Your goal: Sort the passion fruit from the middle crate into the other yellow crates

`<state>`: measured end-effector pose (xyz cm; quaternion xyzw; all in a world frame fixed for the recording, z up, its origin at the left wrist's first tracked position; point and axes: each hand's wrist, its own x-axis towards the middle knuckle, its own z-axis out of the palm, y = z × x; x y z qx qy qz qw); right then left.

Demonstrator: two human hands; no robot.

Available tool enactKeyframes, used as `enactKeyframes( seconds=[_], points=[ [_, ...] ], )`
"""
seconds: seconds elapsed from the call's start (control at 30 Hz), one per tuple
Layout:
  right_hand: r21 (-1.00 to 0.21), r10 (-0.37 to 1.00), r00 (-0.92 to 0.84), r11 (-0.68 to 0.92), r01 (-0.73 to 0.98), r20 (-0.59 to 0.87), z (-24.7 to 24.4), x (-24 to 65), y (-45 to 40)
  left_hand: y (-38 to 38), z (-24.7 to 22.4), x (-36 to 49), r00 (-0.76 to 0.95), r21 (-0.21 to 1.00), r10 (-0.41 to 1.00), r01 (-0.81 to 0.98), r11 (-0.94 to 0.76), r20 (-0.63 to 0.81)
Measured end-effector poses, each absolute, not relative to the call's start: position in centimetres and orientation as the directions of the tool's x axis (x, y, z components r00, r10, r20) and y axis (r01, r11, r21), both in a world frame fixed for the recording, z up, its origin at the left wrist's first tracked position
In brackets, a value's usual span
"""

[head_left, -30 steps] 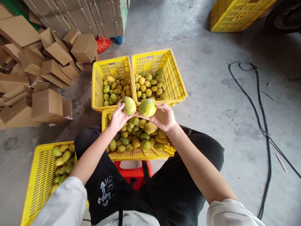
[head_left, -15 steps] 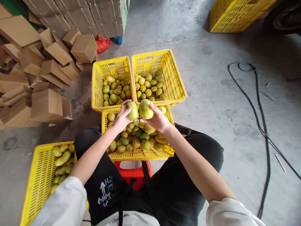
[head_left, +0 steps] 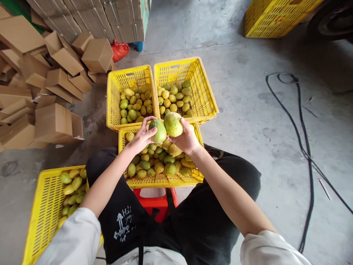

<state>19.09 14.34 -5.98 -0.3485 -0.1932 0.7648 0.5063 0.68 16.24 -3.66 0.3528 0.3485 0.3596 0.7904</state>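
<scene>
My left hand is closed round a smooth green papaya. In my right hand sits a yellow-green, blotchy papaya, gripped between thumb and fingers. The two fruits are side by side, touching or nearly so. Both hands are above the near yellow crate, which is filled with green and yellow papayas. Beyond it stand two more yellow crates, a left one and a right one, each partly filled with similar fruit.
A yellow crate with longer fruits stands by my left leg. Under the near crate is a red stool. Cardboard boxes are piled at left. A black cable lies on the floor at right, and a yellow crate stands behind.
Both papayas have been turned in my hands, showing other sides. The right one has risen slightly; the left one has shifted a little right and down.
</scene>
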Motion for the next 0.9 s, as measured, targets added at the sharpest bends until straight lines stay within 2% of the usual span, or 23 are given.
enactKeyframes(
  seconds=[0.3,0.53,0.7,0.9],
  points=[
    [-0.648,0.912,-0.217,-0.402,-0.647,-0.348,-5.56,19.08,14.18,15.91,-3.91,0.64,0.479,0.833,0.809,-0.247,0.495,-0.339],
    [-0.587,0.911,-0.232,-0.398,-0.705,-0.339,-5.36,19.46,14.30,16.40,-4.18,0.59,0.438,0.812,0.833,-0.313,0.493,-0.338],
    [-0.633,0.925,-0.207,-0.371,-0.679,-0.320,-5.20,19.35,14.36,16.54,-4.28,0.83,0.384,0.782,0.848,-0.368,0.503,-0.365],
    [-0.684,0.941,-0.198,-0.336,-0.648,-0.275,-5.40,19.43,14.21,16.10,-4.22,1.09,0.439,0.821,0.822,-0.268,0.505,-0.363]
  ],
)
